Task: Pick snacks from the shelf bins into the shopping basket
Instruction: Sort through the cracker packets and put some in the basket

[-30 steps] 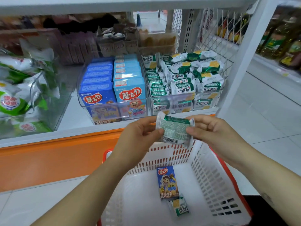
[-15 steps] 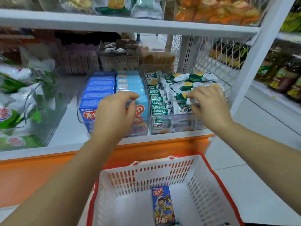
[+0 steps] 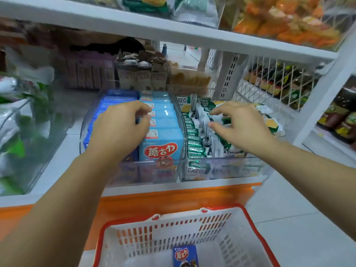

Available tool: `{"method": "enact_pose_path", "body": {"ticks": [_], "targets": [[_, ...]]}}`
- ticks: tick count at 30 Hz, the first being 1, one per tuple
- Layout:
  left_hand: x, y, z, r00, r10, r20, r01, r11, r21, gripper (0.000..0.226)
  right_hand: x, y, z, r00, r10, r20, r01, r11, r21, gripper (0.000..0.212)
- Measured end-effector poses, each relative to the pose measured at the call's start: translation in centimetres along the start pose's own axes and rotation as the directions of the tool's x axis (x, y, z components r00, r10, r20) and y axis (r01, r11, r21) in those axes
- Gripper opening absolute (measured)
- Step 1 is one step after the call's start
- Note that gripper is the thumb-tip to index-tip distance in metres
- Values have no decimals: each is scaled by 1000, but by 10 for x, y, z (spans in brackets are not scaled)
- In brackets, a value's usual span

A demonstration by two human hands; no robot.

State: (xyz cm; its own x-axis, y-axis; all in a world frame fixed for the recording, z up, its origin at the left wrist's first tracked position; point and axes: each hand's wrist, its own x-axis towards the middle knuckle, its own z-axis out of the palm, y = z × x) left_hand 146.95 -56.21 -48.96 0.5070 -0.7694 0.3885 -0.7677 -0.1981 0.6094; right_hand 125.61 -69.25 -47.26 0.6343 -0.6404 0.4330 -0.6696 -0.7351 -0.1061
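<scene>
On the shelf stands a clear bin holding dark blue snack boxes and light blue snack boxes. My left hand is over the dark blue row with its fingers bent down, thumb and forefinger close together. The hand hides whether they grip a box. A second clear bin to the right holds several green-and-white snack packets. My right hand hovers over them with fingers spread and relaxed. Below, the white basket with a red rim holds a dark blue box.
A bin of green-and-white bags stands at the left. Brown snack packs sit at the back of the shelf. An upper shelf board overhangs the bins. A white upright post and wire mesh close the right side.
A second ago both hands held a green packet over the basket. They have since risen to the bins, and both now sit a little deeper over the bins than half a second ago.
</scene>
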Motion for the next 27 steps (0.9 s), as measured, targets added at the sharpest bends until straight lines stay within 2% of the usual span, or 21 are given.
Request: {"method": "enact_pose_path", "body": {"ticks": [5, 9, 13, 18, 20, 22, 25, 27], "targets": [[12, -14, -13, 993, -91, -76, 94, 995, 35, 15, 85, -9, 39, 985, 6, 174, -9, 1000, 18, 50], [16, -24, -15, 994, -100, -51, 102, 994, 43, 10, 142, 10, 82, 938, 97, 333, -86, 995, -47, 64], [19, -26, -15, 993, -103, -54, 104, 994, 15, 9, 173, 24, 109, 941, 117, 317, -122, 993, -4, 60], [19, -26, -10, 997, -59, -44, 58, 998, -17, 14, 184, 30, 114, 937, 106, 334, -68, 990, -125, 41], [19, -25, -9, 998, -48, -42, 47, 999, -26, 15, 182, 29, 105, 946, 110, 304, -73, 989, -132, 39], [18, -23, -10, 997, -54, -49, 53, 998, -27, 16, 176, 25, 89, 975, 94, 202, -71, 991, -118, 43], [15, -13, -12, 996, -48, -69, 46, 999, -30, 16, 159, 20, 56, 1000, -3, 18, 6, 988, -152, 41], [10, -2, -12, 998, -24, -53, 21, 998, -56, 18, 138, 16, 35, 998, -49, -48, 43, 990, -131, 37]]}}
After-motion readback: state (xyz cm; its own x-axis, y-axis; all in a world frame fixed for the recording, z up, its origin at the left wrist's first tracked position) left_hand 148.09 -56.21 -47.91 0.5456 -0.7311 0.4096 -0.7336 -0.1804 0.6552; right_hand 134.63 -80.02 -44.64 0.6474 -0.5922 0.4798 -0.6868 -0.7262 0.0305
